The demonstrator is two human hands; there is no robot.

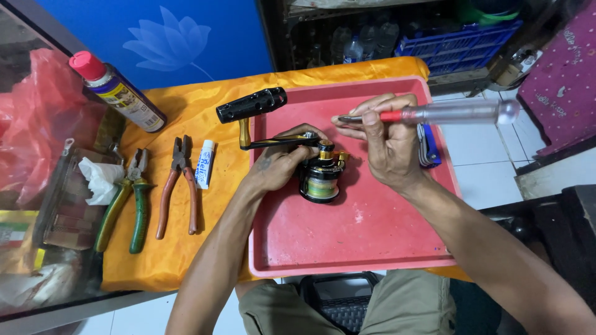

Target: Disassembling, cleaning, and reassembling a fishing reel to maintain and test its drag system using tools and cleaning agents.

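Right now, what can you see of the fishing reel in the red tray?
The fishing reel is black with gold trim, its spool wound with yellowish-green line. It sits in the red tray, toward the upper middle. A crank arm runs left over the tray's rim to a black perforated knob. The left hand grips its body from the left; the right hand, holding a clear-handled screwdriver, hovers beside it.

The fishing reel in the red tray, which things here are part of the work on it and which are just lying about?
In use:
fishing reel, steadied by the left hand
screwdriver, held in the right hand
red tray, under the reel

Lying about:
spray can
green-handled pliers
brown-handled pliers
small white tube
blue-handled tool at the tray's edge
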